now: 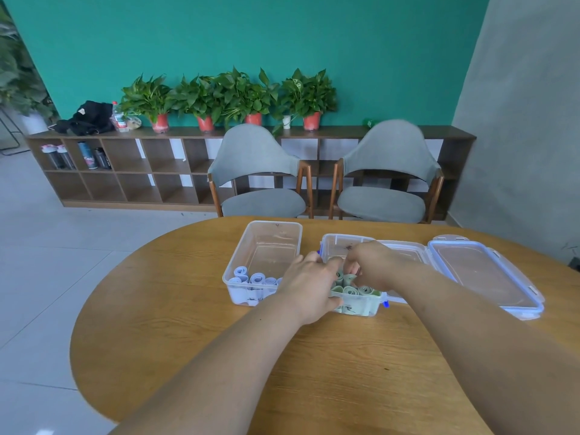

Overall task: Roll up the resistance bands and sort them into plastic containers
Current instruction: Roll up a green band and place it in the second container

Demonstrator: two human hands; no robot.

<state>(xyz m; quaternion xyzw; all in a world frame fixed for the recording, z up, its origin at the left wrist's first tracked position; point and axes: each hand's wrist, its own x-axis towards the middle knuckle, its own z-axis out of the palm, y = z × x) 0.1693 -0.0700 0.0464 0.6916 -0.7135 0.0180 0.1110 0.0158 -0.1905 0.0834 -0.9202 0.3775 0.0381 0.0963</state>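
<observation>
A: Take the green-band container (342, 236) as the marker. Where is everything else?

B: It stands open on the wooden table (345, 372). The green rolled bands (351, 291) stand on end inside it, packed at its near end. Its far end shows bare plastic.

A: And the hands?

B: Both are at that container. The right hand (373, 265) comes in from its right side, over the rim. Its fingers are curled down among the green rolled bands and close on one of them.

A: The left?

B: The left hand (309, 284) lies over the container's near-left corner, with the fingers reaching in past the rim. I cannot tell whether it grips anything, because the fingertips are hidden.

A: What sits beside the container?

B: Just to its left, and parallel to it, is the second container (238, 255), also open. The blue rolled bands (257, 278) are lined up at that container's near end. A clear lid with a blue seal (480, 271) lies flat to the right of the green-band container. Another lid (408, 251) lies between the two.

A: Beyond it?

B: Two grey chairs (260, 171) face the table's far edge.
</observation>
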